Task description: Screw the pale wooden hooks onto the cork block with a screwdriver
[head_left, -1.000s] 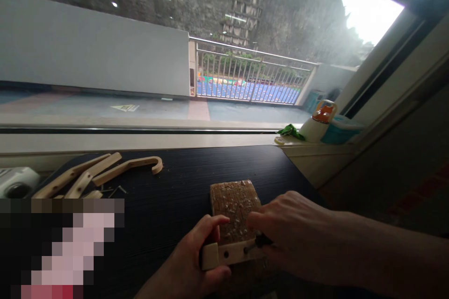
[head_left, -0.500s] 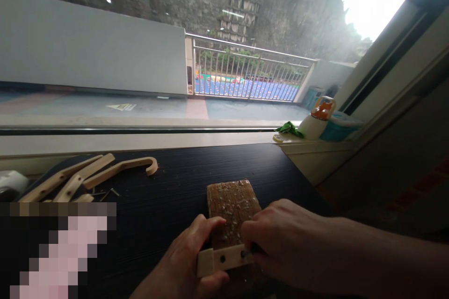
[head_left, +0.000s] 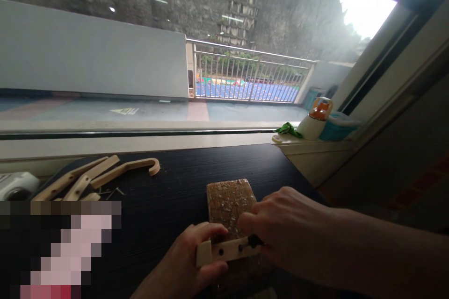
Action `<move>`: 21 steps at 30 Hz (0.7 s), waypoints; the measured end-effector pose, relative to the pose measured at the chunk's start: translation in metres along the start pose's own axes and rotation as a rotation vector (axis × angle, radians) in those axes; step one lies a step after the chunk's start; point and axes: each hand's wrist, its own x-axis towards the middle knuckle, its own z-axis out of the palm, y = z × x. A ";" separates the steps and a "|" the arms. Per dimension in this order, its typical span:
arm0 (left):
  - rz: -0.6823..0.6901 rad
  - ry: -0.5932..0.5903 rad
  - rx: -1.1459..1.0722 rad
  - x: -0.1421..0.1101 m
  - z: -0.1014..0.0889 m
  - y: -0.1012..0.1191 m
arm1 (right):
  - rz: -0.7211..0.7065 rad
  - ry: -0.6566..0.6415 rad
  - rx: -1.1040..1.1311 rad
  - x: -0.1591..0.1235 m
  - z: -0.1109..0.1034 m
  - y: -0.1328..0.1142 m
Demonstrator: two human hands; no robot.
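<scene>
My left hand point(head_left: 192, 252) is closed around one end of a pale wooden piece point(head_left: 229, 250) with round holes and a squared block at its end. The piece lies across a rough brown wooden block point(head_left: 228, 201), whose top is scattered with bits. My right hand point(head_left: 277, 219) is closed on a black-handled tool point(head_left: 255, 241); most of it is hidden in the fist. The tool's tip is at the right-hand hole of the pale piece, and how deep it sits I cannot tell.
Several wooden hook-shaped pieces point(head_left: 126, 167) and some screws point(head_left: 118, 191) lie on the dark table point(head_left: 175, 173) at the left. A white object point(head_left: 17, 186) stands beyond them. On the sill are a green cloth point(head_left: 288, 130), a white-and-orange jug point(head_left: 315, 119) and a teal container point(head_left: 338, 126).
My right hand has risen a little and turned, so more of the black tool shows. My left hand still grips the pale piece. The view has shifted slightly.
</scene>
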 end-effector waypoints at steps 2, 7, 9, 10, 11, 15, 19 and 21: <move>-0.010 0.003 -0.001 -0.001 0.001 -0.002 | -0.105 -0.035 -0.021 0.002 0.003 0.000; -0.022 -0.006 0.006 -0.003 0.003 -0.006 | -0.237 0.048 -0.030 0.000 0.014 0.003; -0.016 -0.012 0.009 -0.002 0.003 -0.007 | -0.162 0.058 -0.024 -0.003 0.014 0.003; -0.013 -0.015 0.014 -0.001 0.003 -0.007 | -0.109 0.046 -0.014 -0.005 0.013 0.004; -0.011 -0.017 0.018 -0.001 0.003 -0.007 | -0.050 0.029 0.008 -0.005 0.012 0.004; -0.008 -0.006 0.044 -0.001 0.003 -0.006 | 0.116 0.024 0.127 -0.003 0.009 0.009; -0.044 0.010 0.067 -0.006 0.003 0.004 | 0.143 0.007 0.129 0.000 0.005 0.007; -0.058 0.030 0.115 -0.007 0.001 0.013 | 0.119 -0.007 0.097 0.000 0.004 0.004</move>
